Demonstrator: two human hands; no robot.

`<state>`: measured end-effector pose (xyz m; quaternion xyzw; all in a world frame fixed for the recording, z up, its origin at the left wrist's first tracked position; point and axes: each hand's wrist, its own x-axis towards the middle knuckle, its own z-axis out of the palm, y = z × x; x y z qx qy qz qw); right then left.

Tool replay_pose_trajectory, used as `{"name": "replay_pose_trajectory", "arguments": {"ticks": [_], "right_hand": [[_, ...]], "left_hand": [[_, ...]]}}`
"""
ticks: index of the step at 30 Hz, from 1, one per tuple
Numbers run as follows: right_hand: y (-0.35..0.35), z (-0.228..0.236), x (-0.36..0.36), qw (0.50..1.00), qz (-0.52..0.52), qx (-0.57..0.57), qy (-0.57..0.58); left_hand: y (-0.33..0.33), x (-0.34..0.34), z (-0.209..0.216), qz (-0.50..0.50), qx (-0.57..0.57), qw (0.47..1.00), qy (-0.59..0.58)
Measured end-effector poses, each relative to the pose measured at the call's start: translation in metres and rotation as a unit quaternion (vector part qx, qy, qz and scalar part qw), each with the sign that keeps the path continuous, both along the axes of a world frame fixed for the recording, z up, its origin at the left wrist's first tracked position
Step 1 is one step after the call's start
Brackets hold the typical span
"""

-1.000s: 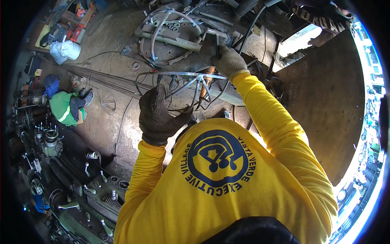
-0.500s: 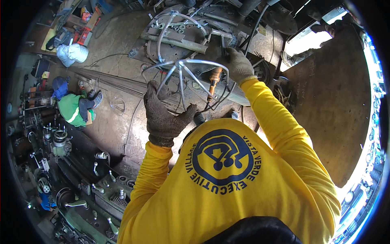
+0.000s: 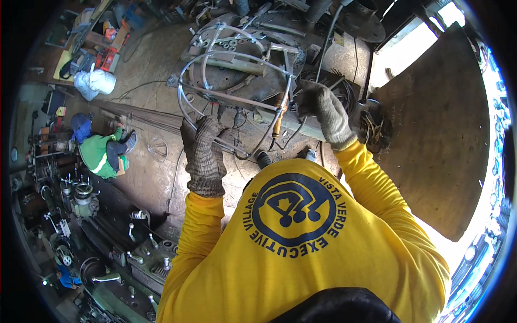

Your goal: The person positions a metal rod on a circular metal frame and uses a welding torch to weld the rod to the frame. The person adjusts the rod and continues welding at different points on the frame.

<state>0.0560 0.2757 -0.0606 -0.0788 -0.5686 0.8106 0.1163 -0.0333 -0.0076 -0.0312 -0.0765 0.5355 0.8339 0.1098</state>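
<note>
My left hand [image 3: 205,156], in a dark brown knit glove, is closed on the lower left rim of a round metal wire frame [image 3: 229,97]. The frame is tilted; its hoops and a straight bar show above the workbench. Just right of the frame is my right hand [image 3: 329,116], in a greyish knit glove and apart from it. Its fingers are loosely bent and partly in shadow, with no held thing visible. Between the hands, a tool with an orange-brown handle [image 3: 279,118] shows behind the frame's edge.
A second hooped frame [image 3: 218,40] stands on the cluttered bench ahead, near several washers. Thin rods [image 3: 142,116] lie on the floor to the left, near a crouching person in green [image 3: 99,151]. Machinery [image 3: 86,199] fills the lower left; a large brown sheet [image 3: 436,140] is at right.
The wire frame has been tilted, so its spoked hub no longer faces up. My left hand has gone from spread to closed on its rim. My right hand has drawn back toward me.
</note>
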Motion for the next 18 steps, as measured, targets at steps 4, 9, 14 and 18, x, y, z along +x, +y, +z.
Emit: {"name": "replay_pose_trajectory", "arguments": {"ticks": [4,9,14,18], "right_hand": [[-0.007,0.015,0.012,0.998,0.054,-0.005,0.011],[-0.019,0.035,0.018,0.996,0.090,-0.016,0.018],[-0.025,0.051,0.022,0.995,0.097,0.011,0.015],[-0.026,0.050,0.026,0.994,0.106,-0.007,0.007]], "left_hand": [[0.004,0.002,-0.005,-0.013,0.010,1.000,0.007],[0.009,0.005,-0.012,-0.044,0.050,0.997,0.045],[0.011,0.006,-0.011,-0.044,0.057,0.994,0.086],[0.016,0.015,-0.003,-0.019,0.045,0.993,0.112]]}}
